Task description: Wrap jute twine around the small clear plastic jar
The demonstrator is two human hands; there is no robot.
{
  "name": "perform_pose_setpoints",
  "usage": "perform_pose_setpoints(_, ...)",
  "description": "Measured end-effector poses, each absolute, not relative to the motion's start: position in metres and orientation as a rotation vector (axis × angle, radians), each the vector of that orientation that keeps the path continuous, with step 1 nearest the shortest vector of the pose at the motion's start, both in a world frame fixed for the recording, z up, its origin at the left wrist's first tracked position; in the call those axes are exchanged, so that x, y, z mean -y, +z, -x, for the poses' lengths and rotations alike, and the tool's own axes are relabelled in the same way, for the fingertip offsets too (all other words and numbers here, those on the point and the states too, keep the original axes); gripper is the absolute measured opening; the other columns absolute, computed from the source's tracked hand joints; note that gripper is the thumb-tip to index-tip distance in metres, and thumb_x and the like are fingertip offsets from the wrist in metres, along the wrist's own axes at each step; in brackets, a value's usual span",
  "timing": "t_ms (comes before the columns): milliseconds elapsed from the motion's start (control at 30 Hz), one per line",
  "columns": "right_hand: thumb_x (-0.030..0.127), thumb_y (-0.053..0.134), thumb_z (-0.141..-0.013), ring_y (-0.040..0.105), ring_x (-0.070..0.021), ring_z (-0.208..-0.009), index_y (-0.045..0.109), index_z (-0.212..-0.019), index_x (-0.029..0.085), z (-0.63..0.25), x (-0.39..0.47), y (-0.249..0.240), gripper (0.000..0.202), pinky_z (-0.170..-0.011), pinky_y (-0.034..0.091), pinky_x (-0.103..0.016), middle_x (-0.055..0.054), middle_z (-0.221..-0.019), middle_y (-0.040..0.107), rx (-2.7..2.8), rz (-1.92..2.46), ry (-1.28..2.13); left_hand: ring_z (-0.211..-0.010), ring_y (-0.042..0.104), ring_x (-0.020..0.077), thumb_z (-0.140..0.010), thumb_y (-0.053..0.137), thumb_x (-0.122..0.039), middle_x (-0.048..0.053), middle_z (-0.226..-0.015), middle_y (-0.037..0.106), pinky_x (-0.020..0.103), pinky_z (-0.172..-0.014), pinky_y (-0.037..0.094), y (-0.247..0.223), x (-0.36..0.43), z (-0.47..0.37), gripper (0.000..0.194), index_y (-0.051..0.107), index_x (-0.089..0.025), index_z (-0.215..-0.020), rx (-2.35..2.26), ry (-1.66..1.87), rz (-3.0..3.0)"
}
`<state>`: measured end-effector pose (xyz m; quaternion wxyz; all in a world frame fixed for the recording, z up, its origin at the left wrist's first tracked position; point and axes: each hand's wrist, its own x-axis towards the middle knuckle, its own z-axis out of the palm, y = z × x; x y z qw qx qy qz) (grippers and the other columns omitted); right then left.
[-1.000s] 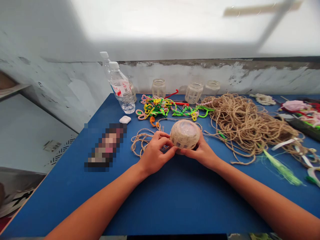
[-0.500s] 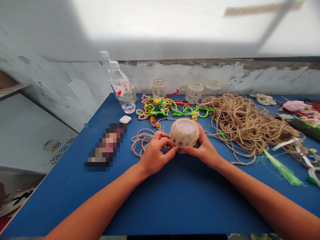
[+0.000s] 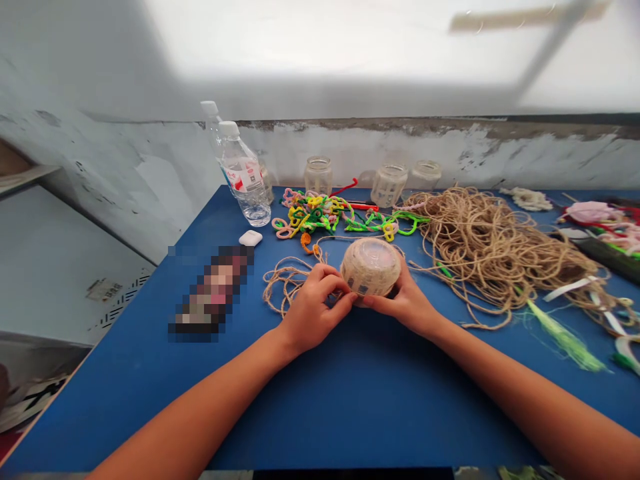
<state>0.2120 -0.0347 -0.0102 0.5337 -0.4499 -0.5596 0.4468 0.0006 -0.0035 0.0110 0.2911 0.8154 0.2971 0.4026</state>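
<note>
A small jar wrapped in jute twine lies on its side above the blue table, its clear bottom facing up toward me. My right hand cups it from the right and below. My left hand pinches the twine strand at the jar's lower left edge. A loose coil of the same twine lies on the table just left of my left hand.
A big tangle of jute twine fills the right side. Coloured pipe cleaners, three glass jars and two water bottles stand at the back. A white earbud case and craft scraps lie about.
The jar has turned slightly in my hands and my right fingers have shifted lower around it. My left hand stays pinched on the twine.
</note>
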Motion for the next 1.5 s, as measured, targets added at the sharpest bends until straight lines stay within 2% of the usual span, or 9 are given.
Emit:
perform_pose_setpoints(167, 0.054, 0.095, -0.067, 0.044, -0.0342, -0.148, 0.031, -0.154, 0.026, -0.2113, 0.0343, -0.0107, 0.112, -0.128, 0.032, -0.052, -0.014, -0.157, 0.043, 1.329, 1.080, 1.066, -0.079, 0.061, 0.0146, -0.099, 0.060, -0.025, 0.003, -0.086, 0.066, 0.026, -0.075, 0.051, 0.0115, 0.0078, -0.0023, 0.013, 0.064, -0.018, -0.089, -0.761, 1.033, -2.191)
perform_pose_setpoints(600, 0.053, 0.096, -0.066, 0.048, -0.0339, -0.145, 0.034, -0.150, 0.027, -0.2089, 0.0362, -0.0099, 0.108, -0.126, 0.036, -0.053, -0.014, -0.154, 0.047, 1.339, 1.119, 1.031, -0.075, 0.065, 0.0139, -0.101, 0.060, -0.029, 0.003, -0.083, 0.071, 0.025, -0.071, 0.052, 0.0087, 0.0078, -0.0012, 0.017, 0.067, -0.018, -0.091, -0.758, 1.184, -2.254)
perform_pose_setpoints(767, 0.049, 0.098, -0.063, 0.050, -0.0346, -0.142, 0.035, -0.146, 0.026, -0.2092, 0.0361, -0.0084, 0.107, -0.124, 0.038, -0.054, -0.014, -0.152, 0.049, 1.325, 1.117, 1.031, -0.071, 0.063, 0.0127, -0.100, 0.064, -0.026, 0.002, -0.081, 0.070, 0.024, -0.068, 0.050, 0.0085, 0.0070, -0.0009, 0.014, 0.067, -0.018, -0.089, -0.740, 1.243, -2.266)
perform_pose_setpoints(1100, 0.052, 0.097, -0.063, 0.049, -0.0334, -0.143, 0.036, -0.146, 0.027, -0.2102, 0.0361, -0.0088, 0.106, -0.124, 0.039, -0.051, -0.013, -0.152, 0.049, 1.352, 1.128, 1.001, -0.068, 0.060, 0.0130, -0.101, 0.063, -0.044, 0.003, -0.078, 0.069, 0.025, -0.066, 0.050, 0.0100, 0.0036, 0.0011, 0.029, 0.069, -0.018, -0.088, -0.786, 1.202, -2.224)
perform_pose_setpoints(1500, 0.049, 0.097, -0.065, 0.050, -0.0334, -0.142, 0.037, -0.146, 0.028, -0.2108, 0.0363, -0.0081, 0.103, -0.124, 0.038, -0.052, -0.013, -0.152, 0.048, 1.360, 1.116, 0.998, -0.062, 0.053, 0.0111, -0.098, 0.068, -0.046, 0.000, -0.075, 0.066, 0.023, -0.062, 0.045, 0.0112, 0.0001, 0.0020, 0.031, 0.068, -0.017, -0.085, -0.834, 1.088, -2.085)
